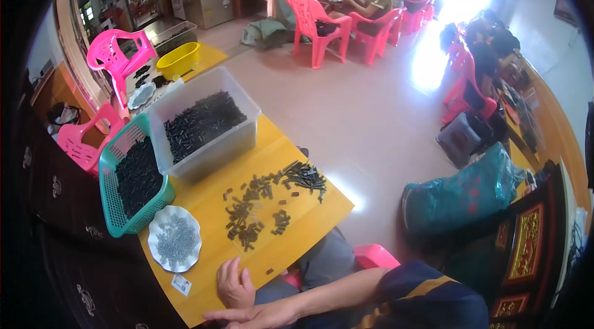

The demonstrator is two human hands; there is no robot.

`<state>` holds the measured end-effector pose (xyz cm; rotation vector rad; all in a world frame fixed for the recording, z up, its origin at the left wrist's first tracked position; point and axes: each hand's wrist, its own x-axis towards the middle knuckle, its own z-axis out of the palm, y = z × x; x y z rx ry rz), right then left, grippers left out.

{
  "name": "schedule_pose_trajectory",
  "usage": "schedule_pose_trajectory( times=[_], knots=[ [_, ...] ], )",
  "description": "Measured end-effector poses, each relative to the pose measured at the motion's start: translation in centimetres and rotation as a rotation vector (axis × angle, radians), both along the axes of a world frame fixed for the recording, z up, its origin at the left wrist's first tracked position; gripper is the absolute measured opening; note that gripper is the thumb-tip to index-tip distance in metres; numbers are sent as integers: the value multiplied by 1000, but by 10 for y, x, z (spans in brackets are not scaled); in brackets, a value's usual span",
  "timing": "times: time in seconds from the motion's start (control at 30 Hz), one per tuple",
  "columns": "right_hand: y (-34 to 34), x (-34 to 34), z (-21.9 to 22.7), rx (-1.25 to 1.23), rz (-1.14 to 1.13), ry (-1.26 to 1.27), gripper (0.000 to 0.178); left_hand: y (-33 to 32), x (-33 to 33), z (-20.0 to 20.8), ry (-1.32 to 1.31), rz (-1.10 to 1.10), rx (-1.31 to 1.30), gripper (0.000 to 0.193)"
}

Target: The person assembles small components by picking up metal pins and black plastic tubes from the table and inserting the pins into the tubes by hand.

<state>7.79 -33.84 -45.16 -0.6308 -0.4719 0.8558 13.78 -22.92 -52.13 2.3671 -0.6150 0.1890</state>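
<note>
My left hand [234,284] rests on the near edge of the yellow table [322,205], fingers loosely bent, thumb apart, nothing in it. Across its wrist lies my right hand [263,315], its fingers pointing left and apart, also holding nothing. Beyond them on the table are loose short dark tube-like pieces [247,208], with longer dark pieces [304,175] heaped toward the far side. A lone short piece [270,271] lies close to my left hand. To its left stand a white scalloped plate [194,253] of small silvery metal parts and a small white printed label [181,284].
A green basket [110,205] and a clear plastic bin [213,159], both holding dark pieces, stand at the table's far left. Pink chairs [318,25], a yellow tub [179,61] and a teal sack [461,190] are around. Other people [377,1] sit farther off.
</note>
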Motion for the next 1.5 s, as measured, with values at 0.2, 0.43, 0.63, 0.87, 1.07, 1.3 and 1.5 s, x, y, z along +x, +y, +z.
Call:
schedule_pose_trajectory(
  times=[0.2, 0.43, 0.63, 0.87, 1.07, 1.3, 1.5],
  knots=[
    [0, -1, 12, 21, 135, -14, 81, -3, 1, 1, -6, -8, 11, 34],
    [3, -5, 16, 79, 127, 73, 78, -2, 3, -4, -66, -27, -12, 32],
    [13, -12, 14, 148, 226, 110, 83, -7, 1, 1, -101, -30, -39, 32],
    [11, -18, 22, 149, 274, -203, 69, 0, 1, -3, -36, 8, 10, 31],
    [22, -24, -6, 29, 293, -503, 54, -8, 2, -6, -4, 19, -16, 29],
    [19, -35, 6, 24, 366, -601, 56, -4, 4, -4, -143, -39, 29, 26],
    [28, -36, 19, 21, 399, -685, 58, -8, 4, 5, -93, -146, 54, 22]
  ],
)
